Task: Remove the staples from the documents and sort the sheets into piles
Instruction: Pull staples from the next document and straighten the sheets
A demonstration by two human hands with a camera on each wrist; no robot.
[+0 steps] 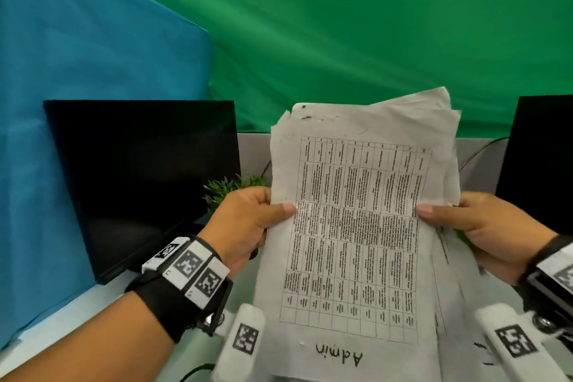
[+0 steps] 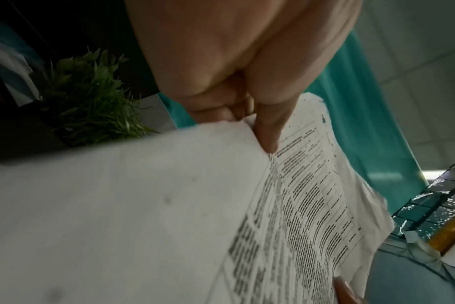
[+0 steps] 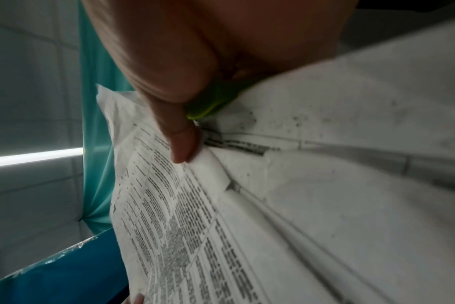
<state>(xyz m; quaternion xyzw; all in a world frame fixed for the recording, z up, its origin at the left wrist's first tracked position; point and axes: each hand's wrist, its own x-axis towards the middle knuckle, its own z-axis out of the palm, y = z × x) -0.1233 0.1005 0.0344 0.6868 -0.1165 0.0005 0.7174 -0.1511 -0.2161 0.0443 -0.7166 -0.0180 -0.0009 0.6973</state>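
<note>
I hold a bundle of printed sheets (image 1: 356, 226) upright in front of me, between both hands. The top sheet carries a table of small print and the handwritten word "Admin" (image 1: 339, 357) near its lower edge. Its top edge is ragged with small holes (image 1: 313, 117). My left hand (image 1: 248, 220) grips the left edge, thumb on the front, fingers behind. My right hand (image 1: 483, 220) grips the right edge the same way, and a green thing (image 3: 208, 107) is tucked in that hand behind the paper. The sheets fan apart at the right (image 3: 273, 205). In the left wrist view the thumb (image 2: 268, 131) presses the paper (image 2: 143, 205).
A dark monitor (image 1: 142, 177) stands at the left and another (image 1: 539, 158) at the right. A small green plant (image 1: 229, 189) sits behind my left hand. Blue (image 1: 93, 102) and green (image 1: 372, 40) cloths hang behind the white desk (image 1: 62, 313).
</note>
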